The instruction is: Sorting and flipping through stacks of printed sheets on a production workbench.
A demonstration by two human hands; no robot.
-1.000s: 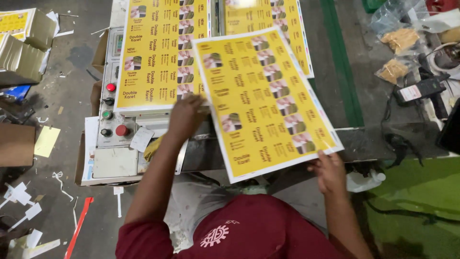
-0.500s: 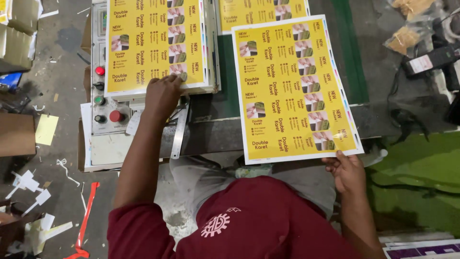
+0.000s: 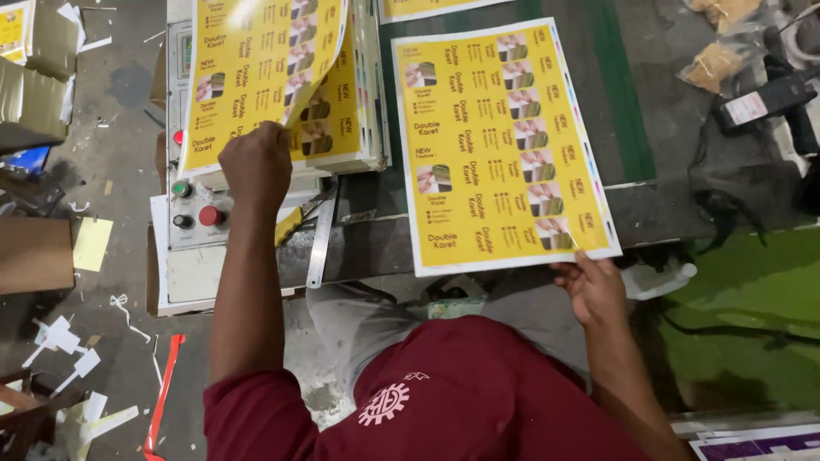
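Observation:
My left hand (image 3: pixel 256 162) grips the near edge of the top yellow printed sheet (image 3: pixel 256 68) and lifts it off the stack of yellow sheets (image 3: pixel 342 141); the sheet curls up at its right side. My right hand (image 3: pixel 591 286) pinches the near right corner of a second yellow printed sheet (image 3: pixel 500 141), which lies flat on the dark green machine bed (image 3: pixel 615 94). Both sheets carry rows of small product pictures on a white-edged yellow ground.
A control panel (image 3: pixel 195 218) with green, black and red buttons sits below the stack, beside a metal ruler (image 3: pixel 323 243). Plastic bags (image 3: pixel 713 64) and a black device (image 3: pixel 760 98) lie at the far right. Paper offcuts (image 3: pixel 64 337) and cardboard (image 3: pixel 34 252) litter the floor at left.
My left hand has taken hold of the top sheet of the stack and raised its edge. My right hand has laid its sheet flatter on the bed, to the right of the stack.

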